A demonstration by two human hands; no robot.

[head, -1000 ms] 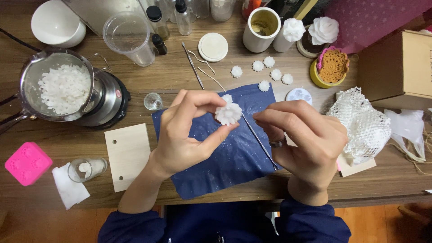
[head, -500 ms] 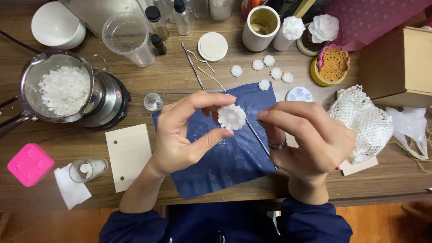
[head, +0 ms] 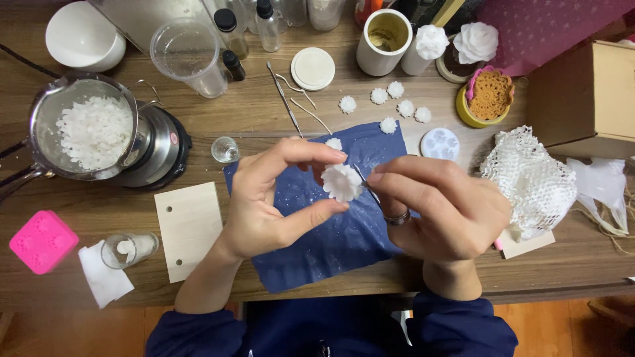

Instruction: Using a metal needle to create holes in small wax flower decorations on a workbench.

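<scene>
Trimming a white wax flower (head: 342, 182) pinched in left hand (head: 274, 198); right hand (head: 443, 208) gripped thin metal tool (head: 365, 185); six finished flowers (head: 397, 89) toward table's far edge.

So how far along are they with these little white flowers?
Five small white flowers already lie finished-looking on the table. In hand: the left hand pinches another white flower over the blue cloth, while the right hand works at it with a thin metal tool. Left, seemingly: plenty of white flakes in the pot are unmelted.
</scene>
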